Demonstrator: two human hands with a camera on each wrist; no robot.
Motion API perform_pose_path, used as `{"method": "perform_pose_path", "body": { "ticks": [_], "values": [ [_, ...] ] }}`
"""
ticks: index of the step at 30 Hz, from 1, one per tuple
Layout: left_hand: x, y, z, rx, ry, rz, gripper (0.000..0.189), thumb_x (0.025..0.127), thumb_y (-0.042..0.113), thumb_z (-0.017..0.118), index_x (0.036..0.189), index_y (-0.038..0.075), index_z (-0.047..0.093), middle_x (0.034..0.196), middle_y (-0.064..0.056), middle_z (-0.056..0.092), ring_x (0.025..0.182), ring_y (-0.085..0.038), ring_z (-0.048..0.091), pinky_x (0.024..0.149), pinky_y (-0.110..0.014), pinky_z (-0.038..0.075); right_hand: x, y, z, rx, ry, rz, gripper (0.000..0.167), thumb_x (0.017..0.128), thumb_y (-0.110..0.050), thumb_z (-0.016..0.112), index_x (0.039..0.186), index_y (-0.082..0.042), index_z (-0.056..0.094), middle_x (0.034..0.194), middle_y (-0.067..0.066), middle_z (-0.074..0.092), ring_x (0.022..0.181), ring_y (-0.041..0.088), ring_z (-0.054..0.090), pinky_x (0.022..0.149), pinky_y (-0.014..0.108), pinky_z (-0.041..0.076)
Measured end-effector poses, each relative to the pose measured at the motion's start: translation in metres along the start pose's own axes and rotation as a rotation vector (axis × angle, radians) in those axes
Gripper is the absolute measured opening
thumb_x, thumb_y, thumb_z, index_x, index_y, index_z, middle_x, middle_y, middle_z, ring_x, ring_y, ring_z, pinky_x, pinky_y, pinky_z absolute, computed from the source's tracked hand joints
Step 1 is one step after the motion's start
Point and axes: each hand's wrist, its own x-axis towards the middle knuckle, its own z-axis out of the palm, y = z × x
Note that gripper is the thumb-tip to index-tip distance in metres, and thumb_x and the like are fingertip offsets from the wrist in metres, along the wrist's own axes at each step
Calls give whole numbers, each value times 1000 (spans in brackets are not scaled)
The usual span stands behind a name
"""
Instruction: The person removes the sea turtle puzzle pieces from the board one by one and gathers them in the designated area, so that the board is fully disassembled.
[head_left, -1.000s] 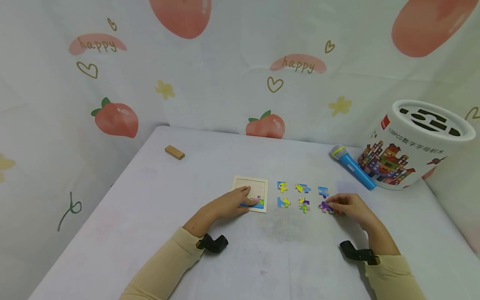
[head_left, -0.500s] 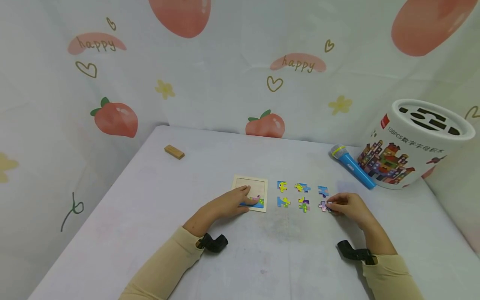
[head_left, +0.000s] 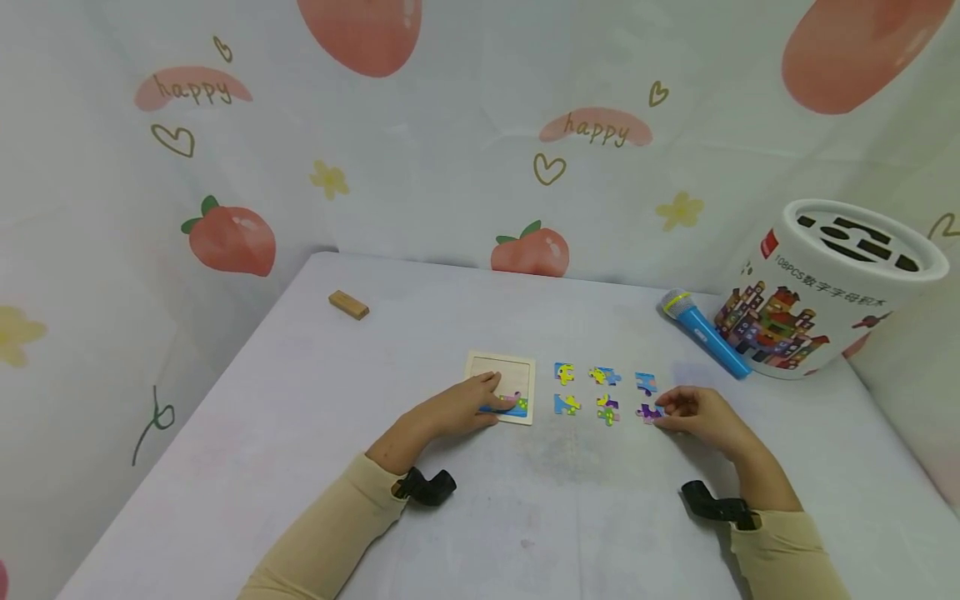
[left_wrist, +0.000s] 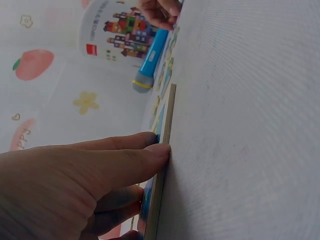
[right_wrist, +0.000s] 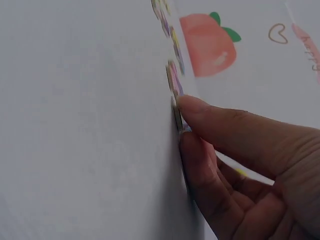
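Observation:
My left hand (head_left: pixel 459 407) rests on a small wooden puzzle tray (head_left: pixel 534 371), its fingers reaching over the surface. In the left wrist view the thumb touches the tray's edge (left_wrist: pixel 172 100). A blue, green and pink picture part (head_left: pixel 517 408) lies inside the tray, partly covered by the fingers. Thumb and fingers of my right hand (head_left: pixel 701 417) pinch the edge of a purple jigsaw piece (head_left: pixel 647 412) low at the tabletop. Beside it lie other jigsaw pieces: a blue one (head_left: pixel 646 382), a green and purple one (head_left: pixel 608 410), and several with yellow (head_left: pixel 567 404).
A blue toy microphone (head_left: pixel 705 333) leans by a large white block bucket (head_left: pixel 825 292) at the back right. A small wooden block (head_left: pixel 348 305) lies at the far left of the white-covered table (head_left: pixel 420 325). A printed cloth hangs behind.
The purple piece looked paler half a second ago and is darker purple now, with the right hand's fingers shifted slightly at its edge. My left hand stays on the tray.

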Motion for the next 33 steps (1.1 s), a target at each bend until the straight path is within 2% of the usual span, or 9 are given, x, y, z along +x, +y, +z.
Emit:
{"method": "perform_pose_path", "body": {
  "ticks": [8,27,33],
  "values": [
    [1,-1,0,6,-4,-8,40,93,23,57,133,21,52,152,-18,25,143,-31,21,114,-44,26,-1,4,-4,3,-41,-49,37,82,-14,71,110,8,59,87,7,59,73,5,49,59,19,46],
    [1,-2,1,28,6,20,40,93,21,57,133,20,52,150,-21,27,142,-31,22,112,-44,28,0,7,-2,-11,-21,-85,35,80,-11,71,107,8,61,85,7,59,72,3,48,58,18,46],
    [2,-3,1,22,6,22,40,93,21,57,133,19,52,151,-21,26,142,-31,21,112,-44,28,-1,4,-3,-9,-16,-77,39,81,-15,71,110,8,60,87,8,58,72,4,49,58,19,46]
  ]
}}
